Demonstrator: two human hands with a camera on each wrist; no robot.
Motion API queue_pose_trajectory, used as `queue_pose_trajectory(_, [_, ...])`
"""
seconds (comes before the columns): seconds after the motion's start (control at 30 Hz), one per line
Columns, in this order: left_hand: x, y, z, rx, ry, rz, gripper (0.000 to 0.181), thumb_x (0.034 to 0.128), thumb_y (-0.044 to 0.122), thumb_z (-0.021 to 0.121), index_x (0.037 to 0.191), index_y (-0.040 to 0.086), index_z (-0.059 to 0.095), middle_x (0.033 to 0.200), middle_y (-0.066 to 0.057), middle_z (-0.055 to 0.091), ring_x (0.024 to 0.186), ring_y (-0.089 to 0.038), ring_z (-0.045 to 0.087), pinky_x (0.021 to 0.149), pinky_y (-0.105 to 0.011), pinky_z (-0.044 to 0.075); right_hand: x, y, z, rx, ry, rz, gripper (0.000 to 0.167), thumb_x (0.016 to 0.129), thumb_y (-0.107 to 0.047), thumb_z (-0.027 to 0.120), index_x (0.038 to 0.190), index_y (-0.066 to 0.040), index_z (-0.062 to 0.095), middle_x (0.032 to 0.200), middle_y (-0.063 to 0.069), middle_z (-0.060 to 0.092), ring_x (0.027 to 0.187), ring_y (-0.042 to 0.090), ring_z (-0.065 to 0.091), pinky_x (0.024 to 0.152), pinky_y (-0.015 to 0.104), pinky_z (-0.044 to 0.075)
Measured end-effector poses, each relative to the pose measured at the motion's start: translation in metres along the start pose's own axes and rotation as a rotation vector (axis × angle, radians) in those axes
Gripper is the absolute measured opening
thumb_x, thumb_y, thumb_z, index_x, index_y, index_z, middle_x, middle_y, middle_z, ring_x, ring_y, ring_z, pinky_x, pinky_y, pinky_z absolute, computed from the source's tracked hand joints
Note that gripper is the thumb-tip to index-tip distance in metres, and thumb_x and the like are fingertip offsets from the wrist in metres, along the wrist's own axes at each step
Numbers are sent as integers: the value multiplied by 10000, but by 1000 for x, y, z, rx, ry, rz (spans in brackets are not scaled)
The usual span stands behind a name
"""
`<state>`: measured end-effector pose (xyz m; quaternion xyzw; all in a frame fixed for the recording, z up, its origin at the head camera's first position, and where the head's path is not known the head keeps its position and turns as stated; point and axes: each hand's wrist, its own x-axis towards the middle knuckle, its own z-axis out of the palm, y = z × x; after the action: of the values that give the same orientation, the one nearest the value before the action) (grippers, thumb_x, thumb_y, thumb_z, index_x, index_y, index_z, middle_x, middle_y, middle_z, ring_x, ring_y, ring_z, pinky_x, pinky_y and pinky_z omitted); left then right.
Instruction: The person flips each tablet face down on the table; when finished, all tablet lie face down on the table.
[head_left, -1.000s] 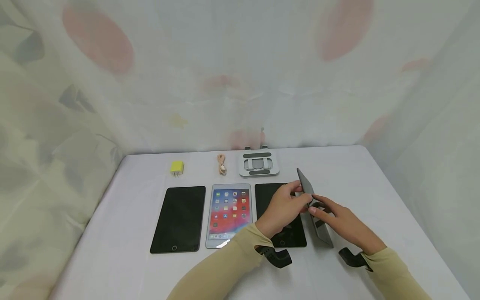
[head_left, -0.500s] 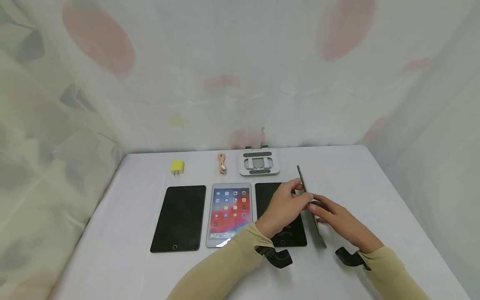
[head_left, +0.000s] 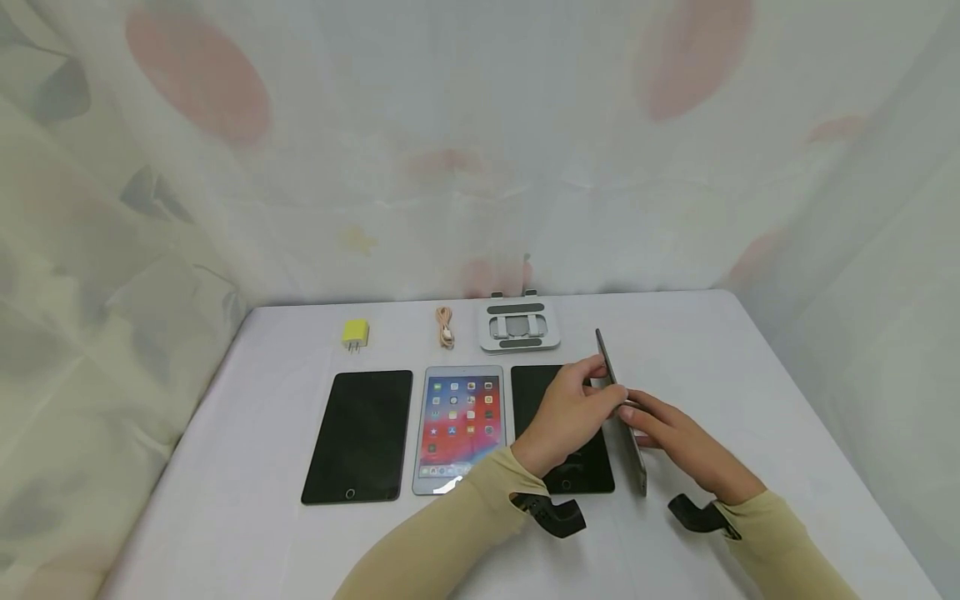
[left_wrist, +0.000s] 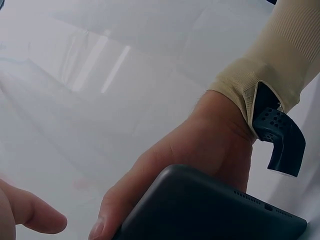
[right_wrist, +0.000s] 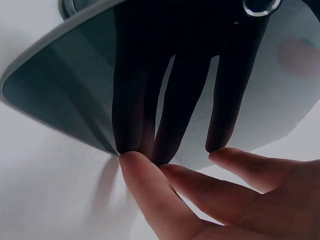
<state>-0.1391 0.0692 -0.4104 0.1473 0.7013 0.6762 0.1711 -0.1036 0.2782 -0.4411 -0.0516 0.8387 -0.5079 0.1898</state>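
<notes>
A dark tablet stands almost edge-on to the head camera, between the two hands. My left hand pinches it near the middle of its upper edge. Straight fingers of my right hand touch its other face. In the right wrist view, these fingertips meet their own reflections on the glossy screen, below the round home button. The left wrist view shows the tablet's speaker holes and port along one short edge. Part of the left hand is hidden behind the tablet.
Under the left arm lies a black tablet. Left of it are a lit white tablet and another black tablet. Behind them are a yellow charger plug, a coiled cable and a grey folding stand.
The held tablet has turned from tilted, with its right face showing, to nearly edge-on. Its near end has swung left. The right hand has shifted slightly left with it; the left hand keeps its place.
</notes>
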Motion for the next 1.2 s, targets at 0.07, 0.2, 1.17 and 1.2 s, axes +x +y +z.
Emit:
queue_pose_trajectory(0.07, [0, 0, 0, 1, 5, -4, 492, 1009, 222, 657, 1482, 92, 627, 1341, 7, 670, 860, -49, 696, 771, -224, 544, 0, 0, 0, 3, -2, -2, 739, 1148, -452, 445, 1709, -17, 240, 1763, 253, 277, 1584, 473, 380, 1150, 503, 538])
queue_pose_trajectory(0.2, [-1, 1, 1, 7, 15, -20, 564, 1013, 233, 667, 1545, 70, 574, 1396, -9, 661, 895, -32, 695, 792, -216, 548, 0, 1, 0, 12, -6, -1, 749, 1146, -446, 442, 1709, -2, 226, 1768, 256, 259, 1592, 478, 363, 1154, 512, 533])
queue_pose_trajectory(1.17, [-3, -3, 3, 47, 1, -32, 530, 1045, 307, 659, 1547, 155, 580, 1444, -21, 644, 995, -67, 690, 845, -219, 571, -9, -8, -10, -22, 79, -90, 636, 1144, -372, 512, 1652, -11, 389, 1661, 260, 466, 1441, 439, 572, 966, 259, 594])
queue_pose_trajectory(1.2, [-3, -4, 3, 51, -3, -34, 518, 1047, 310, 658, 1540, 165, 589, 1440, -18, 647, 991, -77, 692, 841, -219, 572, -10, -9, -11, -24, 90, -97, 627, 1142, -363, 521, 1649, -16, 397, 1653, 261, 476, 1428, 436, 583, 953, 250, 592])
